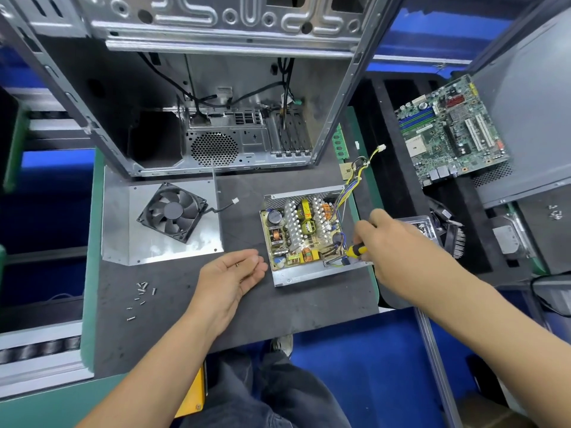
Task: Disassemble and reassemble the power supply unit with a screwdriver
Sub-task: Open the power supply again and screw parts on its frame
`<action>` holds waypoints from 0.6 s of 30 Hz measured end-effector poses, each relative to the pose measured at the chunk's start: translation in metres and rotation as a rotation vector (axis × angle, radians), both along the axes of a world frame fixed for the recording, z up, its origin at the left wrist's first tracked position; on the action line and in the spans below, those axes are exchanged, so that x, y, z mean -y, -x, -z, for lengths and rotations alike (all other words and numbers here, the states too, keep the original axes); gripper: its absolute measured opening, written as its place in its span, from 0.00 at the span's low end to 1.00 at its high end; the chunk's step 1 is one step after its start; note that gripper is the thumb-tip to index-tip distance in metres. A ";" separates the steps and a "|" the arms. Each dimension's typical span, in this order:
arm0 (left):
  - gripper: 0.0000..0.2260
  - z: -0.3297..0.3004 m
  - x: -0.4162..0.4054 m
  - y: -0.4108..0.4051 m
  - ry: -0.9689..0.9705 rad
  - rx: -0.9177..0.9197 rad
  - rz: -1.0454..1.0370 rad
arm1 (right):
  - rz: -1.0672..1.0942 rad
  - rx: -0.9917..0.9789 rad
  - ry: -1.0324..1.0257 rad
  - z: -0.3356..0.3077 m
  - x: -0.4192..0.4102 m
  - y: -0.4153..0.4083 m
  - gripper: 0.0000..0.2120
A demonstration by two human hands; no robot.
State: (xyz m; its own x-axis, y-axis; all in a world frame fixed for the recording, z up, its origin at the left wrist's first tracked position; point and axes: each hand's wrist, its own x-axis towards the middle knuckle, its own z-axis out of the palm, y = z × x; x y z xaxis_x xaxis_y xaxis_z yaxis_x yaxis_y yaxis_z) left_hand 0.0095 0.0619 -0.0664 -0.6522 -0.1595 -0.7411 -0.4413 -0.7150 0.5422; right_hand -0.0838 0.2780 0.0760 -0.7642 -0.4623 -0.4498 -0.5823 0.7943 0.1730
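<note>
From the head view, your right hand (pixel 391 242) reaches in from the right, fingers curled round the yellow-and-black screwdriver (pixel 355 251) at the near right corner of the open power supply unit (pixel 304 234). Your left hand (pixel 230 273) lies palm-up on the bench (pixel 247 310), fingers relaxed and open, a small screw (pixel 237 265) on the palm, just left of the unit's near left corner.
</note>
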 end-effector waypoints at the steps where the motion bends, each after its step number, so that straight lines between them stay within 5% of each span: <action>1: 0.05 0.000 0.000 0.000 -0.001 0.001 0.000 | -0.075 -0.047 -0.010 0.001 0.003 -0.002 0.06; 4: 0.05 -0.001 -0.001 -0.001 -0.007 -0.002 0.013 | -0.157 -0.158 -0.064 -0.001 0.008 -0.010 0.07; 8: 0.06 -0.006 -0.002 -0.002 -0.066 -0.022 0.015 | 0.153 -0.093 0.090 -0.002 -0.003 -0.003 0.17; 14: 0.07 -0.012 0.002 -0.006 -0.145 -0.087 0.039 | 0.463 -0.178 0.860 -0.012 -0.019 -0.001 0.13; 18: 0.07 -0.021 0.000 -0.009 -0.196 -0.132 0.042 | 0.554 0.033 1.089 0.009 0.000 -0.022 0.13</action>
State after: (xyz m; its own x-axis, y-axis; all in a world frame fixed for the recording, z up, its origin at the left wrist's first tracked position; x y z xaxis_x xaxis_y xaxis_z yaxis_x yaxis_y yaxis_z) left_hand 0.0189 0.0621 -0.0452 -0.7483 0.0083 -0.6634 -0.4074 -0.7949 0.4496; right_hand -0.0620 0.2777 0.0674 -0.9728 -0.2254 -0.0536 -0.1111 0.6568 -0.7458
